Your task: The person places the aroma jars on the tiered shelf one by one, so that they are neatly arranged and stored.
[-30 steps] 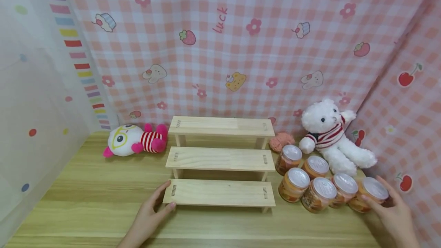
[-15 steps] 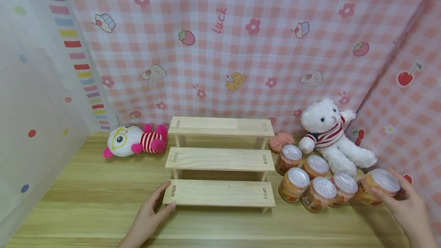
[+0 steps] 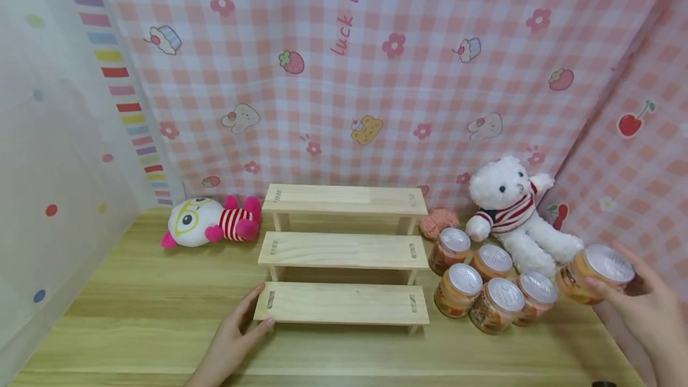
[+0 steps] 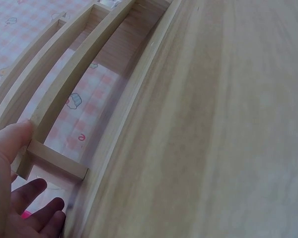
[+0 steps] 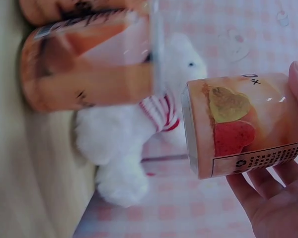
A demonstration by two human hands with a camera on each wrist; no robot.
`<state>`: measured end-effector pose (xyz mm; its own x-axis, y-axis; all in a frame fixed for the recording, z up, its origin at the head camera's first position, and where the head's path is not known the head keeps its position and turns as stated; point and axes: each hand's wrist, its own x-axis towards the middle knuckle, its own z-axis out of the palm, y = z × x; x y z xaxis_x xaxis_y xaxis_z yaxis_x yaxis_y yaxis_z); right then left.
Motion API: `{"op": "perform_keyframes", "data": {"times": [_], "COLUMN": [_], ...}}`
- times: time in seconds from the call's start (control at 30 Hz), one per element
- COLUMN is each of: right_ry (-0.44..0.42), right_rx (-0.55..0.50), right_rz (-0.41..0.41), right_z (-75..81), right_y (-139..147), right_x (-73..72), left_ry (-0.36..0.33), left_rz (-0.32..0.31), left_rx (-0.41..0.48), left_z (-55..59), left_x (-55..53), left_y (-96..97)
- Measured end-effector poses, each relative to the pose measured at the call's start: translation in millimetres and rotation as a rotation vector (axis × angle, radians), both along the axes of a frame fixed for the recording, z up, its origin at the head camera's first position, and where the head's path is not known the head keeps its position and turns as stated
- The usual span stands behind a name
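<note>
Gripping an orange-labelled jar [image 3: 579, 279], the right hand [image 3: 653, 309] is at the far right in the head view. Thumb and fingers clamped on the jar's sides; jar is clear of the tabletop [image 3: 134, 309], in front of the bear's legs. Left hand [image 3: 228, 333] at left end of the bottom plank of a three-tier wooden stand [image 3: 344, 249], thumb at front corner, a finger at back corner, so plank end is pinched between. Five other jars [image 3: 497, 309] stand grouped right of the stand, silver lids up. White plush bear [image 3: 516, 217] in striped top sits behind them, coral-coloured bundle [image 3: 439, 222] between bear and stand. Pink-and-white doll [image 3: 206, 224] lies on its side, left of the stand. Pink checked cloth [image 3: 322, 91] hangs behind.

Left wrist view: stand seen from its end, thumb against the plank's end by a leg, other fingers bent and spread below. Cloth shows through the gaps.

Right wrist view: jar held between thumb on one side and fingers on the other, yellow and red heart shapes on its label. Two standing jars upper left, blurry, apart from the held one; bear behind.
</note>
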<state>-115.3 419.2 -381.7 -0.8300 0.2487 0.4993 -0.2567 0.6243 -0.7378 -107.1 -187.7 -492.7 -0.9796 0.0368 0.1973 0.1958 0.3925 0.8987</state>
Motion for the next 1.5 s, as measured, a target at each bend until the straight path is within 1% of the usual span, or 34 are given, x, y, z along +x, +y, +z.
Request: {"op": "perform_keyframes", "data": {"times": [0.17,0.3,0.37,0.43,0.5,0.53,0.6,0.67,0.73,0.87,1.0,1.13,1.23,1.4,1.5], "right_ry": [-0.008,-0.008,0.012,0.033,0.051,0.062,0.064,0.049,0.038,0.027,0.003,-0.011,-0.021,-0.057,-0.067], "right_rx": [0.02,0.006,-0.065,-0.165,-0.291,-0.32,-0.305,-0.249,-0.169,-0.099,-0.093,-0.134,-0.155,-0.161,-0.183], "right_rz": [0.036,0.08,0.146,0.248,0.356,0.393,0.415,0.403,0.388,0.385,0.416,0.476,0.507,0.535,0.583], "right_z": [14.3,24.0,28.0,32.3,36.1,37.6,42.2,46.6,50.7,57.2,64.1,71.4,77.1,87.1,92.2], "right_y": [-11,-24,-33,-43,-54,-59,-70,-82,-93,-118,-142,-165,-182,-209,-226], "right_x": [-1.8,-6.1,-9.2,-13.8,-19.1,-21.8,-27.2,-32.0,-37.0,-47.4,-55.9,-63.5,-69.1,-77.2,-82.7], "left_ry": [-0.002,0.001,0.008,0.011,0.012,0.011,0.006,0.001,-0.004,-0.006,-0.011,-0.018,-0.019,-0.024,-0.03], "left_rz": [0.001,-0.002,-0.003,-0.002,-0.003,-0.003,-0.006,-0.011,-0.013,-0.008,-0.007,-0.008,-0.006,-0.003,-0.006], "left_rx": [0.004,0.02,0.028,0.034,0.036,0.035,0.033,0.036,0.043,0.05,0.058,0.084,0.086,0.085,0.092], "left_z": [-1.5,-2.8,-2.9,-2.7,-2.4,-2.2,-2.0,-2.2,-2.4,-3.2,-4.0,-4.5,-4.4,-3.4,-3.3], "left_x": [0.3,0.0,-0.3,-0.8,-1.3,-1.4,-1.7,-2.2,-2.7,-3.5,-3.6,-3.2,-2.7,-2.6,-3.1], "left_y": [0.0,-0.6,-1.1,-1.7,-2.3,-2.6,-3.1,-3.5,-3.6,-3.4,-2.6,-2.0,-1.8,-1.7,-1.9]}}
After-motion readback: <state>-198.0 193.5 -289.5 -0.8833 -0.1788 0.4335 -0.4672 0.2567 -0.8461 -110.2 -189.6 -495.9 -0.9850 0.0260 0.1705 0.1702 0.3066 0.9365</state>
